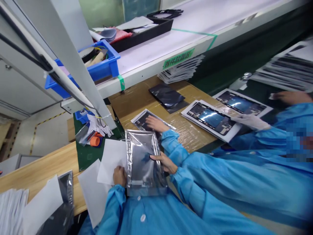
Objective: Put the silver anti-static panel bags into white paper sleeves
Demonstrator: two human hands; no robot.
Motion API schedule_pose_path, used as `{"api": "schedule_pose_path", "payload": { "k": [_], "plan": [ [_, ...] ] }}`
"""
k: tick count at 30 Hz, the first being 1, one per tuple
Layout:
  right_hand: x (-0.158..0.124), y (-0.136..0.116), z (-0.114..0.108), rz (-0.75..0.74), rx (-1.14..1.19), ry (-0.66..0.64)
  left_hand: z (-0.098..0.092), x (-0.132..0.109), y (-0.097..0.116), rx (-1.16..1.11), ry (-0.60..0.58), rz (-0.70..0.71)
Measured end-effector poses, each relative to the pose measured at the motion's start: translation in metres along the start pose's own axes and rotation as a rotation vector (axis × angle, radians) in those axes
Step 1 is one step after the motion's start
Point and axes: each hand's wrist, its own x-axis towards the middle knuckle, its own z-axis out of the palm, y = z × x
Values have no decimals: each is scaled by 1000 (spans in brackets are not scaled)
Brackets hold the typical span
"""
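Note:
A shiny silver anti-static bag is held up in front of my blue smock. My left hand is closed on the bag's left edge, beside a white paper sheet. My right hand grips the bag's right edge with its fingers over the film. Whatever is inside the bag is not visible.
A co-worker's bare hand rests on a device panel just beyond the bag. Another person's gloved hand touches a panel in a white tray. A dark bag, a blue bin, a metal post and paper stacks surround me.

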Motion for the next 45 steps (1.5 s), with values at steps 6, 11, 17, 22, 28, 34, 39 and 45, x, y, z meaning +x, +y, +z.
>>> {"api": "schedule_pose_path", "payload": {
  "k": [6,11,17,22,28,34,39,45],
  "plan": [
    [-21,4,-29,66,-7,57,-16,11,-3,17,89,7],
    [-15,13,-26,134,-123,23,-35,26,3,39,207,22],
    [-4,16,-5,186,-262,16,-40,31,17,63,269,97],
    [3,13,10,213,-273,91,-36,20,18,95,169,188],
    [19,15,22,179,-248,122,-42,-7,-2,612,-123,33],
    [27,24,35,131,-235,134,-54,-33,-22,649,-161,-17],
    [38,33,49,78,-230,170,-47,-52,-25,521,36,54],
    [40,51,58,-91,-229,310,-33,-65,-21,364,126,-16]
  ]
}}
